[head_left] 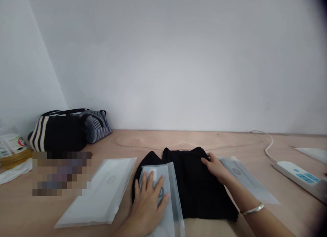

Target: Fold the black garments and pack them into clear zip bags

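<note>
My left hand [148,203] lies flat with fingers spread on a frosted zip bag [167,175] that bears a round dark logo. Under that bag's left and right sides shows a black folded cloth [196,189], possibly a garment. At the cloth's upper right edge, my right hand [214,168] grips it, thumb on top and the other fingers behind the edge. Another frosted bag [242,179] lies flat beyond my right wrist, partly hidden by the arm. To the left rests a stack of white frosted bags [102,189].
A white power strip [301,177] with a cable sits at the right. At the back left are a black bag with white stripes [62,133] and a striped bag [98,126]. A bottle of yellow liquid [14,148] stands at far left. A patch nearby is pixelated.
</note>
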{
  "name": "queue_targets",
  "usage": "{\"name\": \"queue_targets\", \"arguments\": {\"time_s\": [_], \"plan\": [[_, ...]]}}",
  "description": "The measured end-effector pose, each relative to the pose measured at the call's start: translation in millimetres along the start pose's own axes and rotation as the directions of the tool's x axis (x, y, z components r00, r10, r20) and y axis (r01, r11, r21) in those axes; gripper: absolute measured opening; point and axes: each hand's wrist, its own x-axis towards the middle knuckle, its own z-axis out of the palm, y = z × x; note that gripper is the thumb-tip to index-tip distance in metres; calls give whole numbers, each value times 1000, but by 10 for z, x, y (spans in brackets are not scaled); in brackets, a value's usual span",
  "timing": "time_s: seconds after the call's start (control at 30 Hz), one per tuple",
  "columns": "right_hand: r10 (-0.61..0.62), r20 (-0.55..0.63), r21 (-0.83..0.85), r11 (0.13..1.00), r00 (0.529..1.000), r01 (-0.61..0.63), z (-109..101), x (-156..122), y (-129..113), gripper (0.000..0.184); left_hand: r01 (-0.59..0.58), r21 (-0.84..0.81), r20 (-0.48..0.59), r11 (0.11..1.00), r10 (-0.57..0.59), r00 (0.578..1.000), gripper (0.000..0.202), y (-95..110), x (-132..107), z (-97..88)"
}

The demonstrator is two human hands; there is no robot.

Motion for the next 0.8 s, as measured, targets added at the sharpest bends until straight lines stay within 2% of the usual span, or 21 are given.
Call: {"name": "queue_targets", "arguments": {"time_s": [0.13,0.23,0.27,0.33,0.4,0.47,0.57,0.63,0.7,0.8], "plan": [[-12,-78,-102,995,997,4,-6,180,-61,31,20,1,-4,1000,-20,1000,54,-36,13,-8],[-105,-149,-213,974,983,72,90,99,-198,46,46,0,-9,999,-46,999,53,-54,44,-70],[-188,-133,-274,950,973,146,133,41,-241,47,56,-1,-18,998,-56,998,51,-62,54,-95],[-366,-26,-416,850,930,323,233,-84,-289,47,64,-10,-45,998,-64,997,48,-87,68,-139],[-435,125,-528,731,892,431,343,-186,-267,50,46,-38,-85,998,-49,995,46,-127,75,-165],[-384,211,-592,682,899,430,445,-242,-190,55,25,-88,-139,996,-37,990,46,-178,77,-172],[-329,241,-634,659,913,405,541,-255,-72,59,48,-194,-183,980,-84,980,54,-257,83,-185],[-333,235,-642,652,913,403,557,-248,-40,60,82,-277,-152,957,-128,980,58,-307,97,-225],[-342,224,-645,649,913,402,551,-246,-41,60,116,-395,-76,912,-158,984,58,-369,119,-305],[-359,214,-644,647,909,407,535,-252,-59,60,183,-599,14,780,-219,976,57,-510,137,-498]]}}
